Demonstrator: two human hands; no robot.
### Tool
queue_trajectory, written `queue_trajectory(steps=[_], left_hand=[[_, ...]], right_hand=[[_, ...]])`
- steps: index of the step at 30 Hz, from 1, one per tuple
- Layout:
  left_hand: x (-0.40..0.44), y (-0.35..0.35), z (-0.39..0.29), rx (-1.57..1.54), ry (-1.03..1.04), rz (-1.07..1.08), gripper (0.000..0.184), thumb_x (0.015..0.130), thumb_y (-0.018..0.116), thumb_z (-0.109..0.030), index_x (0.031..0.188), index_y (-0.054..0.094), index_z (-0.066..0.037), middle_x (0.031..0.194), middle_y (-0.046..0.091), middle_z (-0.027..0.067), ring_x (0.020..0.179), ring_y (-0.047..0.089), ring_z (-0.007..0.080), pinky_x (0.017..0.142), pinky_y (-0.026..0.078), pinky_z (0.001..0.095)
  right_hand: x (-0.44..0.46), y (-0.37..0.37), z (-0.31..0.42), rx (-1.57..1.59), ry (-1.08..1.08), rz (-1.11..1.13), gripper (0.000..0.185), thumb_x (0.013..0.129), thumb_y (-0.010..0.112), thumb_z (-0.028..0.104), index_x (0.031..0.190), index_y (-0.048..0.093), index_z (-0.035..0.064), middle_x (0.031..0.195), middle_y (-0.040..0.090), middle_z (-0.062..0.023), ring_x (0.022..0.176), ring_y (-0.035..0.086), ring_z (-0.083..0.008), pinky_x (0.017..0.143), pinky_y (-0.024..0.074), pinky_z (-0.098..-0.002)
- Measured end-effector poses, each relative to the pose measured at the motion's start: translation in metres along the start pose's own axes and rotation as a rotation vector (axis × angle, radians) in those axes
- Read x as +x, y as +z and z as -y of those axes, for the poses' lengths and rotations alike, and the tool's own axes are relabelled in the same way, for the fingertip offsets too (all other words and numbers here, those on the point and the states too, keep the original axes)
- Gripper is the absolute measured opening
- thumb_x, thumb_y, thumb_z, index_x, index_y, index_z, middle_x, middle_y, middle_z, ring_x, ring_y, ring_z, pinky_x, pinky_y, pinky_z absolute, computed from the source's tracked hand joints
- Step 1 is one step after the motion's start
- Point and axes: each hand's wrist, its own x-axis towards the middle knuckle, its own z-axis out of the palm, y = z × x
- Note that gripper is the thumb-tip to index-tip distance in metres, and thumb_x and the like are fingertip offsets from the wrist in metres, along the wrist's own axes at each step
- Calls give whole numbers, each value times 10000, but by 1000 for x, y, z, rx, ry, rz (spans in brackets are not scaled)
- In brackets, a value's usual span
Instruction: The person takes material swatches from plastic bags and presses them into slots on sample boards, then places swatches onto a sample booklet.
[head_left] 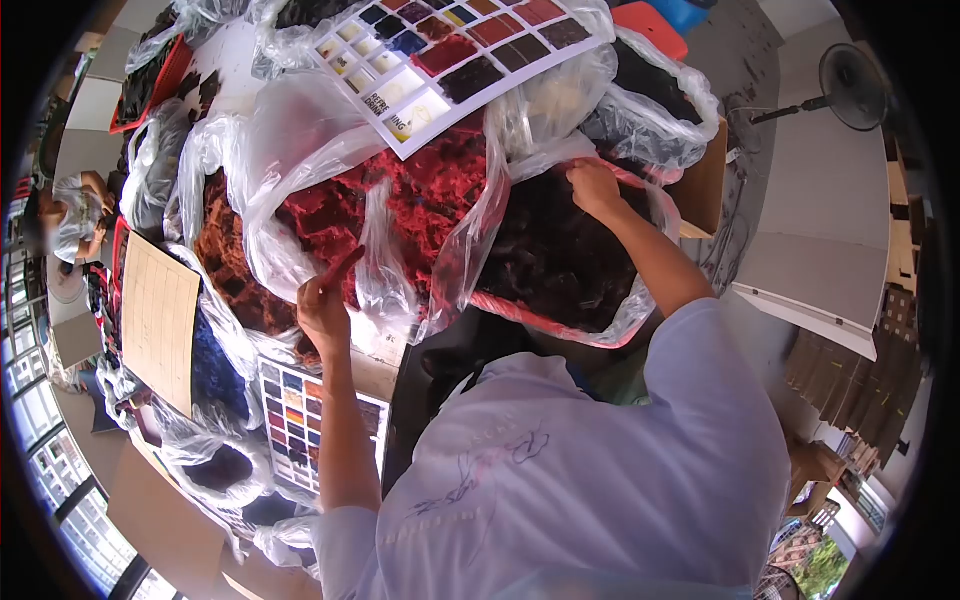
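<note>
My left hand [323,312] is closed around a thin dark red piece [347,267] that looks like fluffy material. It is at the near left edge of a clear plastic bag [385,250] holding bright red fluffy material [440,190]. My right hand [592,187] has its fingers pinched together at the far side of a red basket [545,318] lined with clear plastic. Very dark brown or black fluffy material [555,255] fills this basket. Whatever the right fingertips hold, if anything, cannot be made out.
A printed color chart [455,85] lies across the bags at the back, and another chart [290,420] is at the near left. Orange-brown material [235,255] and a cardboard sheet [160,325] are on the left. A fan [850,88] stands far right. Another person [78,215] is far left.
</note>
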Motion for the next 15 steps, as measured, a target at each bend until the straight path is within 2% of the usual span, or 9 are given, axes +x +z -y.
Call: queue_trajectory(steps=[6,8,12,14,15], left_hand=[[-28,0,4,-32,-141,-21,148,827,690,-105,960,692,-41,884,654,128,766,646,266,685,500,359],[-32,1,5,-75,-142,-40,158,826,698,-101,971,696,-39,875,650,119,741,643,245,671,495,342],[-39,-1,12,-144,-183,-45,160,819,712,-93,967,691,-35,861,643,105,714,626,225,654,485,329],[-39,-10,5,-141,-205,-82,163,816,725,-95,964,686,-38,844,634,91,690,596,205,642,473,321],[-39,-13,3,-148,-209,-86,163,816,725,-95,964,686,-38,844,634,91,690,596,205,642,473,321]], right_hand=[[0,12,-1,-124,-29,18,131,705,659,83,823,715,91,990,660,-114,1082,591,-305,883,514,-399],[2,22,-4,-198,85,57,175,707,662,79,861,739,109,1015,659,-103,1094,586,-311,905,510,-398],[-15,-12,-3,-177,-5,-21,186,700,687,64,871,747,106,1043,651,-100,1063,592,-302,890,513,-396],[-31,-51,-2,253,38,-194,212,711,665,8,901,732,73,1052,635,-86,995,603,-301,854,514,-383],[-36,-60,-3,245,35,-196,212,711,665,8,901,732,73,1052,635,-86,995,603,-301,854,514,-383]])
